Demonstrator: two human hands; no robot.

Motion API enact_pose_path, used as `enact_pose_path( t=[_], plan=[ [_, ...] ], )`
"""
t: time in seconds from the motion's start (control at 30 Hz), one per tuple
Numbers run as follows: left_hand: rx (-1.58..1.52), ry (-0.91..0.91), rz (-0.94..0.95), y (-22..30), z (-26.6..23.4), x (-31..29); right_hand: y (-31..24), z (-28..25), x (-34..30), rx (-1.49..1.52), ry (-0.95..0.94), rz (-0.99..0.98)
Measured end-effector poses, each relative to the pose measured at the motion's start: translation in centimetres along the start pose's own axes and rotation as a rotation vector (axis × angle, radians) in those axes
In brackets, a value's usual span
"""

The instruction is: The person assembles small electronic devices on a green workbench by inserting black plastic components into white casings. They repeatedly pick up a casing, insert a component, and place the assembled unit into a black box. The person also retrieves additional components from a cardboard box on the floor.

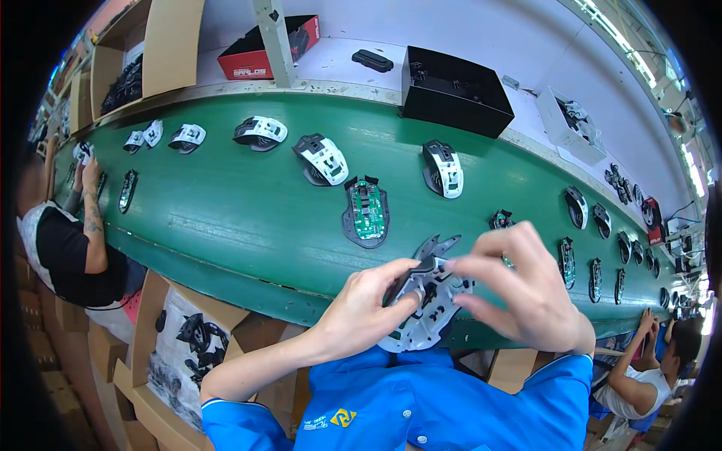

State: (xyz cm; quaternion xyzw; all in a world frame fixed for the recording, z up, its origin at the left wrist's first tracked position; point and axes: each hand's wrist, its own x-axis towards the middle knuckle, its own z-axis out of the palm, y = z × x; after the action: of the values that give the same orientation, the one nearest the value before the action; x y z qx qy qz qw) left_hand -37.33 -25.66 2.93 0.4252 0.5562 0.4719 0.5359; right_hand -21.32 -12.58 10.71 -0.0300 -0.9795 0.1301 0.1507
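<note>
At lower centre of the frame the left hand (366,307) is clamped on a mouse shell (425,308), thumb pressing a small dark strip (410,274) against its upper edge, while the right hand (526,289) pinches the shell's right side with its fingers drawn together. The shell is a pale, skeletal plastic piece full of cut-outs, so it likely weighs little, stays stiff overall but has thin ribs that could snap; the solid outer rim looks like the safest grip. Beyond the hands runs the green belt (226,218), with an open base and green circuit board (366,212) just above, white-topped mice (322,158) further up, and a black box (455,90) at upper centre.
</note>
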Motion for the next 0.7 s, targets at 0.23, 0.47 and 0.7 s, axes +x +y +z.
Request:
enact_pose_path(
  t=[0.23,0.47,0.7],
  plan=[
    [0.238,0.225,0.325,0.0,0.4,0.2,0.1,2.4,-0.1,0.247,0.006,0.182],
    [0.237,0.360,0.406,-0.1,0.2,0.3,-0.3,3.3,-0.3,0.369,0.061,0.308],
    [0.223,0.452,0.442,-0.4,-0.1,1.2,-1.3,7.0,-1.4,0.551,0.208,0.441]
  ],
)
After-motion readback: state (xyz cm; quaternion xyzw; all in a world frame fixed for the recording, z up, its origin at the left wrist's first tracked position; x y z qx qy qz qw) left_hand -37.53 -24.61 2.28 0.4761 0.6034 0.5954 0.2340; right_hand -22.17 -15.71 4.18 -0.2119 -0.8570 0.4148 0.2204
